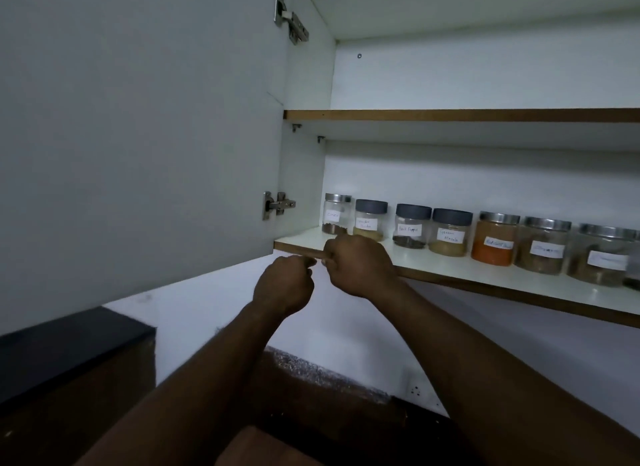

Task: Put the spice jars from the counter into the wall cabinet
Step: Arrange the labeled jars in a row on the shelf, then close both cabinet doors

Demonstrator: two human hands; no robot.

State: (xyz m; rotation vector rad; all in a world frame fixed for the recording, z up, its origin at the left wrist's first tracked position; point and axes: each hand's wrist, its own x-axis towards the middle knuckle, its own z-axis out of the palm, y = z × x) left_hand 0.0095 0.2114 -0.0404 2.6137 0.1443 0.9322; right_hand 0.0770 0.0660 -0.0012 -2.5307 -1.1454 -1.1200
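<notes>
Cabinet shelf (467,269) lined with spice jars (450,232), white walls, door (138,136) open

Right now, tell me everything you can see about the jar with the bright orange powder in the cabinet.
The orange powder jar is a clear, round jar, glass or plastic by its look, with a shiny metal lid. Orange-red powder fills most of it. A white handwritten label sits on its front, too blurred to read. It stands upright on the lower shelf, fifth from the left in the row, between a grey-lidded jar of yellowish powder and a metal-lidded jar of brown spice. Neither hand touches it.
</notes>
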